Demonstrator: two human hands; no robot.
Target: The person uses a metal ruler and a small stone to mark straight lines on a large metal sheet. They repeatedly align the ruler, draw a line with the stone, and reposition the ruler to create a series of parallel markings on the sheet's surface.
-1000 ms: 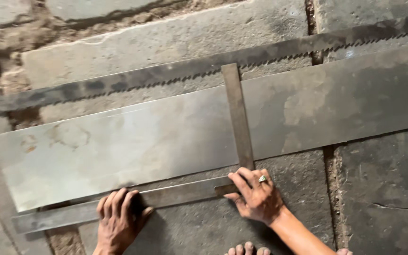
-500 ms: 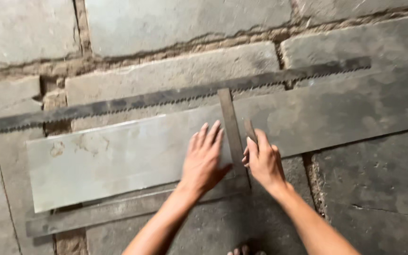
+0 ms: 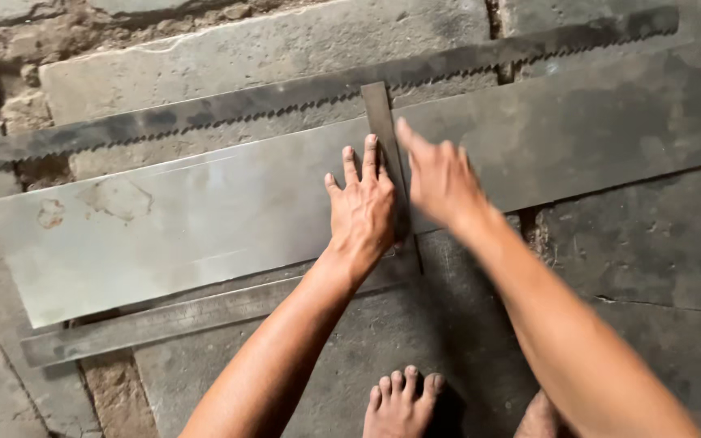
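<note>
My left hand (image 3: 363,215) lies flat, fingers together, on a long grey metal sheet (image 3: 188,219), just left of the upright arm of a metal square (image 3: 379,105). The square's other arm (image 3: 164,320) runs along the sheet's near edge. My right hand (image 3: 444,182), blurred, sits right of the upright arm with the index finger stretched toward it. A thin dark rod (image 3: 418,255) sticks out below this hand, which seems to grip it.
A long toothed saw blade (image 3: 204,113) lies across the stone floor behind the sheet. A darker metal sheet (image 3: 610,122) extends to the right. My bare feet (image 3: 403,401) stand at the bottom edge. Rubble and cracked slabs (image 3: 10,89) fill the upper left.
Both hands moved from the square's near corner up onto the sheet beside its upright arm. The left hand crossed from the lower left to lie flat there. The view shifted.
</note>
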